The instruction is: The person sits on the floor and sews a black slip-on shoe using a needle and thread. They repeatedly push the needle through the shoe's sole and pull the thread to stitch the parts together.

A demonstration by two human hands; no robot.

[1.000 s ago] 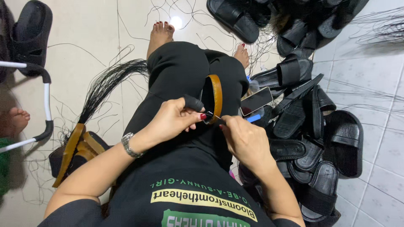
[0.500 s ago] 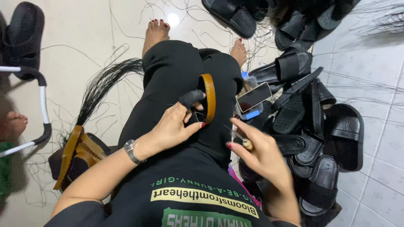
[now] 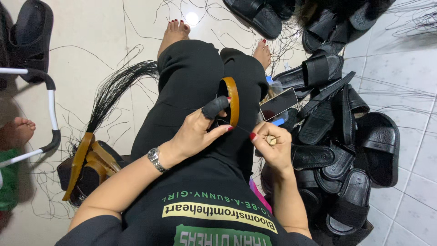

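Note:
My left hand [image 3: 200, 130] grips a black sandal with a tan-edged sole [image 3: 232, 98] that rests on edge on my lap; a black cover sits on the thumb. My right hand [image 3: 271, 143] is closed just right of the sandal, pinching a thin black thread that runs taut back to it, with a small pale object held in the fingers. A watch is on my left wrist. I sit on the floor in black trousers, legs stretched forward.
A pile of black slide sandals [image 3: 337, 132] lies at my right, with a phone [image 3: 278, 104] on it. A bundle of black threads [image 3: 114, 93] and tan-soled sandals [image 3: 84, 166] lie at my left. A white tube frame [image 3: 50, 109] and another person's bare foot [image 3: 16, 132] are far left.
My right hand left the sandal, swung out to the right with fingers spread, then closed and came back near it, drawing the thread taut. The left hand kept its hold.

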